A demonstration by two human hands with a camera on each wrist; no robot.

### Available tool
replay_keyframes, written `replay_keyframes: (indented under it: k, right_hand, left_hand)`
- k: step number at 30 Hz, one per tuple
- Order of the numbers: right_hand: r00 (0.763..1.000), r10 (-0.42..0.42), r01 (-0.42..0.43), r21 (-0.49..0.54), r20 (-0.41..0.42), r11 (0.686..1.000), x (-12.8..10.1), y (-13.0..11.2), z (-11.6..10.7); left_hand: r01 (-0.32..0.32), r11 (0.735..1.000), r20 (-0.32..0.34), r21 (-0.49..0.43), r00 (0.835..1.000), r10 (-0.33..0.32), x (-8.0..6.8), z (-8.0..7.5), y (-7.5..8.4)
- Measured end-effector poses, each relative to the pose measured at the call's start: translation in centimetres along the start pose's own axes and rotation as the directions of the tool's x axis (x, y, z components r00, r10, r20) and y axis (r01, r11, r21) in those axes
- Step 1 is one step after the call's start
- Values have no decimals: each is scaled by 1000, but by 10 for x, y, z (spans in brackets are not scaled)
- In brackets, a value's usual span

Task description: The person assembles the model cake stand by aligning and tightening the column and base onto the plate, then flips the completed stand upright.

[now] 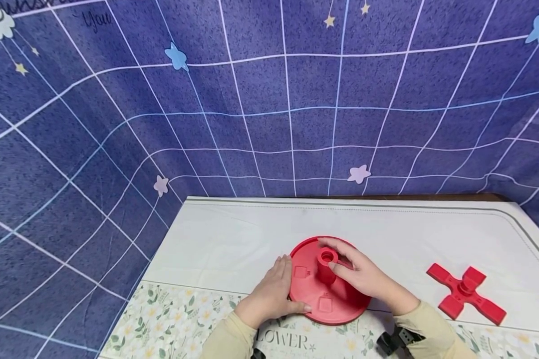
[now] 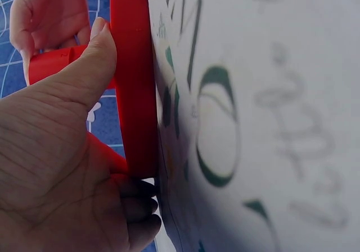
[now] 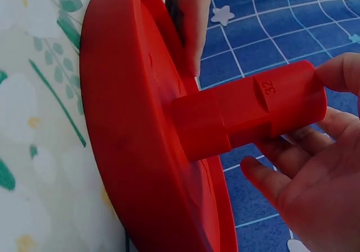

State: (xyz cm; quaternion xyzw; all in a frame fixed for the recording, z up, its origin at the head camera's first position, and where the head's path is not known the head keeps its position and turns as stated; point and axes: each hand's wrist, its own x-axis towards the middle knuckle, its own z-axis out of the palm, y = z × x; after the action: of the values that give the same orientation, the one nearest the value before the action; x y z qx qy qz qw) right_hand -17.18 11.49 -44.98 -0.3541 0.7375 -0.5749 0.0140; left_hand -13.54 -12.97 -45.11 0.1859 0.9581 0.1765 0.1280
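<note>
A red round disc (image 1: 337,304) with an upright hollow post (image 1: 326,264) at its centre lies on the white table cover (image 1: 233,239). My left hand (image 1: 276,291) grips the disc's left rim (image 2: 135,83), thumb on top and fingers curled beneath. My right hand (image 1: 359,271) curls round the post from the right, thumb and fingers at its top end. In the right wrist view the post (image 3: 253,114) bears the number 32, with the disc (image 3: 135,151) behind it and my right hand (image 3: 309,179) around the post's end.
A red cross-shaped piece (image 1: 466,292) lies on the table to the right of the disc. A blue checked cloth (image 1: 269,99) hangs behind and to the left. The table's near strip has a floral print (image 1: 170,319).
</note>
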Motion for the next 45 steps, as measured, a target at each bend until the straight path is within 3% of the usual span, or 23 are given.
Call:
replay_keyframes:
  k: [6,16,27,41,45]
  right_hand:
    - [998,69,-68,31,-13,997,-2,-3,0]
    - [987,60,-77,-105,-151,992,-1,-6,8]
    - [949,149,-205,-184,-277,961,-2,-10,19]
    - [942,156,-217,-184,-297,959,-2,-11,22]
    - [942,109,-182,-211,-318,961,-3,-8,25]
  left_hand:
    - [0,1000,7,6,1000,0,1,0,0]
    - [5,1000,11,-2,1000,-5,1,-2,1]
    - [-11,1000,2,27,1000,11,1,-1,1]
    - [-1,999,5,32,1000,0,2,-2,2]
    - [-3,999,1,33,1000,3,1,-1,2]
